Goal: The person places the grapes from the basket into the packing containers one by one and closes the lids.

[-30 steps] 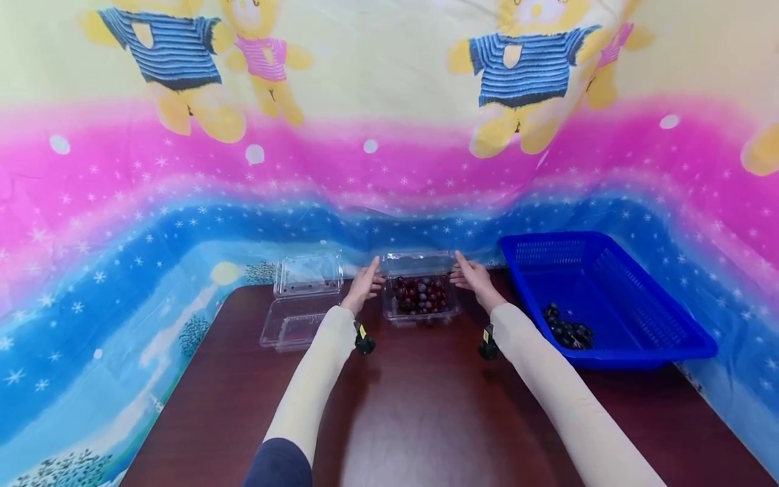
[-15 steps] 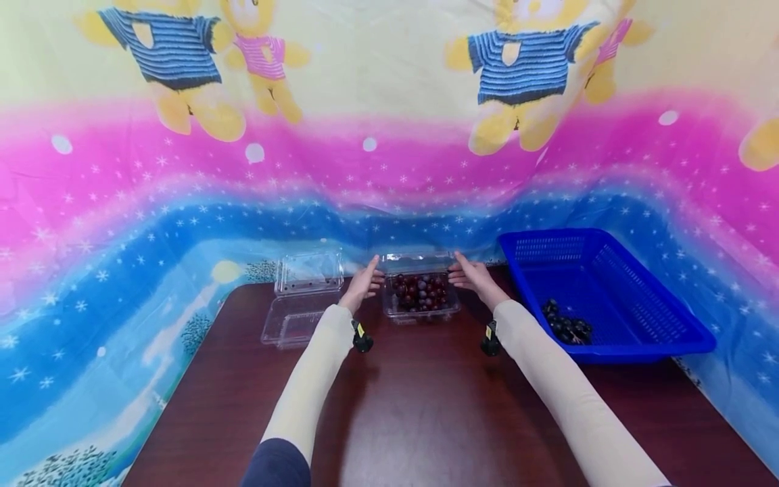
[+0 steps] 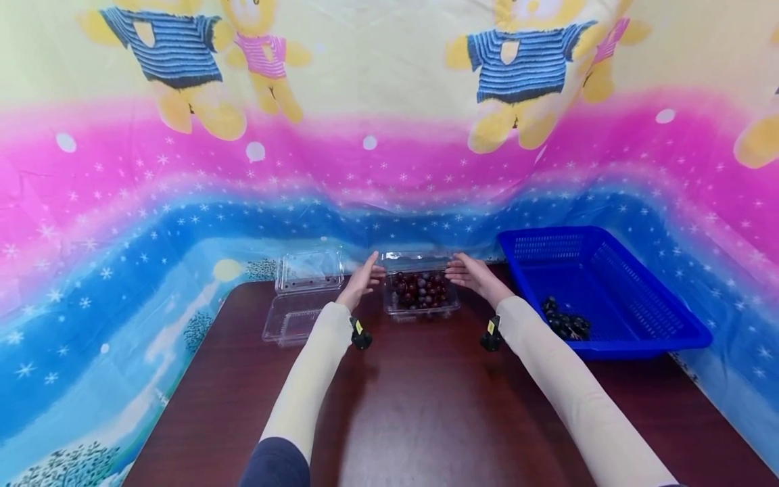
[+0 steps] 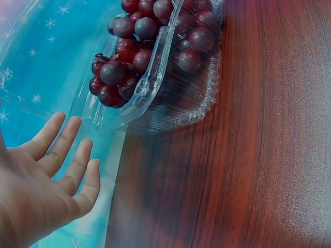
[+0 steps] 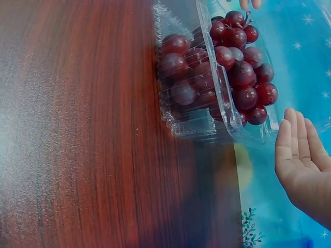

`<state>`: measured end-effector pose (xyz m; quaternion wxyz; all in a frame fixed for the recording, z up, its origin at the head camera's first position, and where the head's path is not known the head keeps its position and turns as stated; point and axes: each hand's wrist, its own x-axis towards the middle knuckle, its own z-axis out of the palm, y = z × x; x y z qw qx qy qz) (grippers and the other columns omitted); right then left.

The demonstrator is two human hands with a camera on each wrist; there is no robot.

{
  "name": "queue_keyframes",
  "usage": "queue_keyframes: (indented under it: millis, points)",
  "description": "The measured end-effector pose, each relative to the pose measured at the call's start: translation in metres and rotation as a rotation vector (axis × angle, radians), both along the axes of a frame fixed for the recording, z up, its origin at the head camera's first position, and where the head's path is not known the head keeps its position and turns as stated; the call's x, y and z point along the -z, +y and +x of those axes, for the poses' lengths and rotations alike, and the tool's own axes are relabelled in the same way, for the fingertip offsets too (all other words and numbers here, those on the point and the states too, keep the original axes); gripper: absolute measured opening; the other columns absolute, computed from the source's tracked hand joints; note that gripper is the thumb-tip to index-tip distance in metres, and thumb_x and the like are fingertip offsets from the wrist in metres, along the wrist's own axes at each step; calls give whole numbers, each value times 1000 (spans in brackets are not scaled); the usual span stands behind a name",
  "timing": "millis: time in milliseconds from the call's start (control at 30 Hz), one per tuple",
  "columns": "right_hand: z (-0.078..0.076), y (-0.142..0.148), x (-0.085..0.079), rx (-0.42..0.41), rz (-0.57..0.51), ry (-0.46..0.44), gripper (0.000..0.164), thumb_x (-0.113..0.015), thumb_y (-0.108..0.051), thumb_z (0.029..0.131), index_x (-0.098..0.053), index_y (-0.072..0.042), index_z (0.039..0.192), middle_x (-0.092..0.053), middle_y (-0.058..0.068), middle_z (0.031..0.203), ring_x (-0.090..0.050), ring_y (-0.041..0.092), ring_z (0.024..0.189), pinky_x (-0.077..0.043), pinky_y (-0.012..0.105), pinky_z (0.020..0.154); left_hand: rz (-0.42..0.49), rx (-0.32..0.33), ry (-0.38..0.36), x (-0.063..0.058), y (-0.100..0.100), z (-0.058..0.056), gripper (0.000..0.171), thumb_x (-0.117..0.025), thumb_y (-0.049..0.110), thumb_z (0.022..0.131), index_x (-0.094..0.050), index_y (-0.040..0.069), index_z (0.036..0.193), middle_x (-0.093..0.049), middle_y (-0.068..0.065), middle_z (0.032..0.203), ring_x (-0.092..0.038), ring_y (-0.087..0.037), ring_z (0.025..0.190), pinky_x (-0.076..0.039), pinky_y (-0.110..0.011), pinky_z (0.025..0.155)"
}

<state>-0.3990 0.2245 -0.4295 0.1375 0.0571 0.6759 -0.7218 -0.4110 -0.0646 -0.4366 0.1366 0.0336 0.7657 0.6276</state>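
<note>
Above the counter (image 3: 414, 406), we flank the box (image 4: 153, 82) of grapes (image 3: 420, 291) with left hand (image 3: 362, 280) and right hand (image 3: 479, 278), each grip held apart.

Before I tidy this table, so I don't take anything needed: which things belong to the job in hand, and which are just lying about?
Seemingly in the job:
left hand and right hand, open
filled clear container between them
red grapes inside it

Apparently lying about, though perhaps needed later:
second clear container
blue basket
dark grapes in it
</note>
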Motion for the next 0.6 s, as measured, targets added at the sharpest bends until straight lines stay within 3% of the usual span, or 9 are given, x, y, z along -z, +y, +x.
queue_keyframes:
  millis: [167, 333, 600]
  points:
    - [0, 0, 2, 20, -5, -7, 56, -43, -33, 96, -39, 6, 137, -45, 23, 135, -55, 26, 113, -38, 38, 103, 6, -3, 3, 1, 1, 0, 83, -28, 67, 89, -44, -1, 135, -46, -20, 137, -41, -36, 126, -29, -52, 105]
    - [0, 0, 6, 18, 0, 13, 55, -43, -30, 96, -38, 7, 137, -44, 25, 136, -51, 31, 120, -38, 39, 104, 19, 11, -3, -3, 0, 4, 80, -29, 64, 91, -43, -2, 135, -45, -20, 138, -39, -37, 128, -27, -52, 106]
    - [1, 0, 8, 35, 23, 14, 55, -45, -31, 94, -42, 5, 136, -53, 20, 129, -54, 28, 117, -40, 38, 102, 33, -11, -1, 3, 3, 1, 74, -30, 59, 93, -44, -1, 135, -48, -17, 137, -41, -35, 127, -27, -51, 106]
